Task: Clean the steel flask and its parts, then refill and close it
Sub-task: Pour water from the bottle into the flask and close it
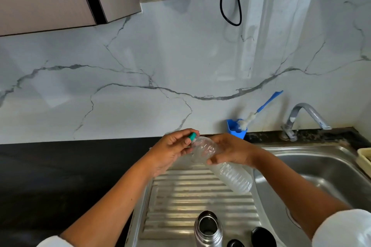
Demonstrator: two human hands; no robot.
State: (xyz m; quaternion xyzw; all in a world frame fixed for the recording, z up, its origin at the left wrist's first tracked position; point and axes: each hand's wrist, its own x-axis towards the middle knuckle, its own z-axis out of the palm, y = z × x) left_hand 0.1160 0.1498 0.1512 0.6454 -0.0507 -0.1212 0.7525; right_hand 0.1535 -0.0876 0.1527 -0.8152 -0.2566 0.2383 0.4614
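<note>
The open steel flask [208, 228] stands upright on the ribbed draining board [180, 196] at the bottom of the view. Two black flask parts lie to its right: a larger cap [263, 236] and a smaller one [235, 243]. Above the board I hold a clear plastic water bottle [224, 168] tilted, neck to the upper left. My right hand [230, 151] grips its upper body. My left hand [172, 149] pinches the bottle's green cap [192, 137] with thumb and fingers.
The steel sink basin [321, 168] lies to the right, with a tap [305, 118] behind it. A blue-handled bottle brush [259, 111] leans in a blue holder [235, 128] against the marble wall. A cream tray [364, 159] sits at the sink's right edge. Black counter [60, 176] extends left.
</note>
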